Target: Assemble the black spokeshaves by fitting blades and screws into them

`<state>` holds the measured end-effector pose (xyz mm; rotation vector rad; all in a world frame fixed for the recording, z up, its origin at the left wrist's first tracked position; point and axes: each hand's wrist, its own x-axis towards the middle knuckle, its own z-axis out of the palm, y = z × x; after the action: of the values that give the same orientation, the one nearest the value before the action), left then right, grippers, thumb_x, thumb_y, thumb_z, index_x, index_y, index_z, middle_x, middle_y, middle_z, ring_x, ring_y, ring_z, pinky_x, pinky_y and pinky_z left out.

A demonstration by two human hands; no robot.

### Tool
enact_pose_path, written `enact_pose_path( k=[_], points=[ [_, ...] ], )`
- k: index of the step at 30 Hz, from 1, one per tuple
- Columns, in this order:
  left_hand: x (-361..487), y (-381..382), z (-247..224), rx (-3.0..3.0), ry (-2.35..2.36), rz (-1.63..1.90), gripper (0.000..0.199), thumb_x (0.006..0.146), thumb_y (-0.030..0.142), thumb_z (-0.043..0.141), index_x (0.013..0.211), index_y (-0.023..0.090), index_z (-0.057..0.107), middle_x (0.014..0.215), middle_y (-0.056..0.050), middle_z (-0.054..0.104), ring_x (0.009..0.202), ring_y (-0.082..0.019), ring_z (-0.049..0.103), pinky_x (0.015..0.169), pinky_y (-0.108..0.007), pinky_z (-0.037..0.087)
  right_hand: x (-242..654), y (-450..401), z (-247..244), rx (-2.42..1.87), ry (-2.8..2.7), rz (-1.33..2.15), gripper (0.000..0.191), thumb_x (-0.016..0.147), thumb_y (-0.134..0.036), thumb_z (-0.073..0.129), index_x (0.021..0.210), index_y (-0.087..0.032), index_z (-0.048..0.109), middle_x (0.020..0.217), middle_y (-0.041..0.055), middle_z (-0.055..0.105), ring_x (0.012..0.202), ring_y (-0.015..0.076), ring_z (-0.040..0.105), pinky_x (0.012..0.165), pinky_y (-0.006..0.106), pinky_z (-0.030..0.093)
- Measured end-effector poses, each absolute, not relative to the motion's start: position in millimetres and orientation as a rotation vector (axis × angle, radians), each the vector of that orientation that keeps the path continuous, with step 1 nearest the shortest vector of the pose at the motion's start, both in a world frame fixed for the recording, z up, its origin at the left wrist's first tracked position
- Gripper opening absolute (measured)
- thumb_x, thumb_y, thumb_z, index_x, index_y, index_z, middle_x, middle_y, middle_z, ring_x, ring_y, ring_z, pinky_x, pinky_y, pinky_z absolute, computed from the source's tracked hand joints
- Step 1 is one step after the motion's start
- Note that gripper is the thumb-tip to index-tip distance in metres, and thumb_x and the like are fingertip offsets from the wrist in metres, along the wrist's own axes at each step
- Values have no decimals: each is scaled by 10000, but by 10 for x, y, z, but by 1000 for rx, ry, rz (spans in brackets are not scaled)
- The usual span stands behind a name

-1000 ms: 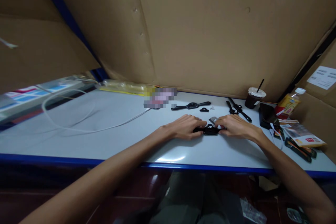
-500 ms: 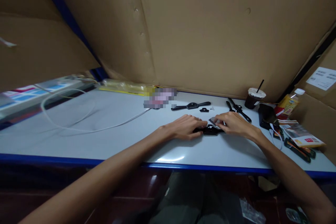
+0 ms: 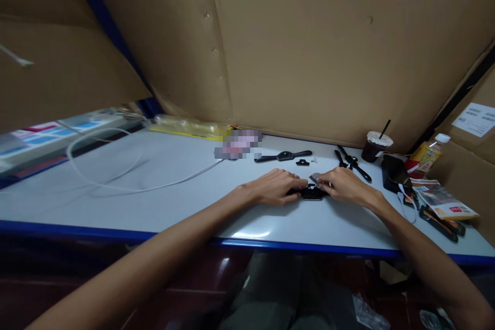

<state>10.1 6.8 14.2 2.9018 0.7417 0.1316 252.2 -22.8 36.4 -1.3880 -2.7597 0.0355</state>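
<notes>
My left hand (image 3: 279,186) is closed around the left handle of a black spokeshave (image 3: 312,193) lying on the table. Between the fingertips of my right hand (image 3: 340,184) is a small grey metal blade (image 3: 314,179), tilted just above the spokeshave's middle. The right handle is mostly covered by that hand. Behind them lie a second black spokeshave body (image 3: 285,156), a small black cap piece (image 3: 302,163) and tiny silvery screws (image 3: 314,160).
More black spokeshaves (image 3: 353,162) lie at the back right, near an iced drink cup (image 3: 376,147). Further right are a black phone-like case (image 3: 394,172), a yellow-labelled bottle (image 3: 427,154), a packet (image 3: 448,201) and dark green-black tools (image 3: 439,223). A white cable (image 3: 174,183) crosses the left side.
The view has shifted slightly, moving everything a little to the right in the picture. Both hands keep nearly the same place, the blade still held over the spokeshave.
</notes>
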Motion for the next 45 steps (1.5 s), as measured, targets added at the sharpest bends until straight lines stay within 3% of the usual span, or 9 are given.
enact_pose_path(
  k=[4, 28, 45],
  points=[
    [99, 63, 147, 2897, 736, 147, 110, 895, 258, 472, 930, 218, 568, 832, -39, 645, 646, -169, 501, 597, -341, 228, 2527, -227, 373, -1383, -2810, 59, 201, 886, -110, 550, 775, -193, 696, 755, 30, 687, 654, 133, 512, 613, 295, 222],
    [106, 65, 143, 2900, 748, 116, 142, 896, 268, 459, 948, 218, 581, 842, -47, 650, 659, -173, 505, 600, -337, 226, 2551, -220, 376, -1333, -2824, 112, 215, 882, -87, 539, 711, -187, 623, 747, 18, 642, 655, 126, 496, 635, 293, 248],
    [100, 75, 126, 2900, 743, 141, 156, 903, 280, 466, 974, 218, 590, 848, -44, 656, 670, -176, 525, 600, -335, 251, 2591, -175, 344, -1345, -2790, 181, 218, 881, -99, 552, 822, -214, 729, 771, 18, 692, 684, 139, 544, 634, 284, 265]
  ],
)
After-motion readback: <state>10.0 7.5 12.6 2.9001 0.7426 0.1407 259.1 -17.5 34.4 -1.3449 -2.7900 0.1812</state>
